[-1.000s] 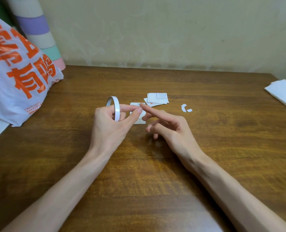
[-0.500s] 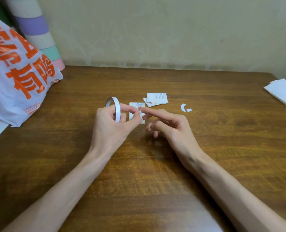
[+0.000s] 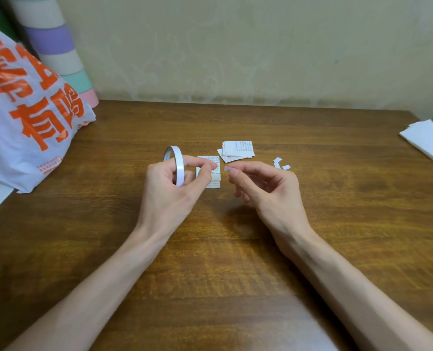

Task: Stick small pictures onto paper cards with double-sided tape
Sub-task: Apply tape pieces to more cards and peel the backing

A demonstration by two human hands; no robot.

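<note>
Bare hands and bare forearms are showing, uncovered right down to the lower edge.
The left hand (image 3: 167,198) and the right hand (image 3: 271,196) are showing long, slim fingers with short, pale nails, and tendons and faint veins are standing out on the back of the right hand. The left forearm (image 3: 104,287) and the right forearm (image 3: 344,287) are widening from narrow wrists toward the bottom corners.

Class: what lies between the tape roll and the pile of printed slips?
One printed card, partly hidden by the left hand; the head view shows it.
</note>
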